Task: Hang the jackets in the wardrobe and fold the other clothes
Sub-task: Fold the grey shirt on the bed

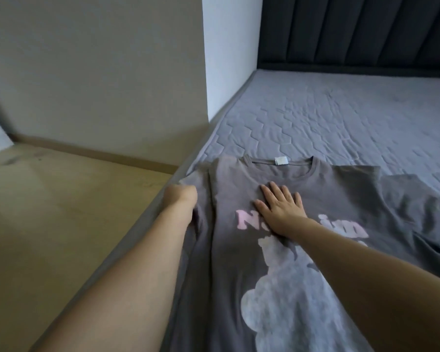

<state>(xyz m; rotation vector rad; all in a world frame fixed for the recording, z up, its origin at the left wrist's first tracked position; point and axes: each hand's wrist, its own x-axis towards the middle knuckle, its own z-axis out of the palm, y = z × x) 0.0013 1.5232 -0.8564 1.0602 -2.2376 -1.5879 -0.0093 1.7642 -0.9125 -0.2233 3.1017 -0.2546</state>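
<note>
A: Can any writing be read?

B: Partly. The grey T-shirt has pink lettering across the chest; "N" shows at the left and something like "im" at the right, with the middle hidden under the right hand. Below the letters is a pale, cloud-like print. A small white neck label sits inside the collar, too small to read.

A: Where does the shirt lie?

B: Front up on the near left part of the bed, collar toward the far side, its left sleeve at the mattress edge.

A: And the hands?

B: The right hand lies flat on the chest, fingers straight and spread, pressing the cloth. The left hand is at the left sleeve, fingers curled into the fabric; it appears to grip the sleeve.

A: The room?

B: A grey quilted mattress cover, a dark padded headboard at the far end, a white wall at the far left, and a light wooden floor left of the bed.
</note>
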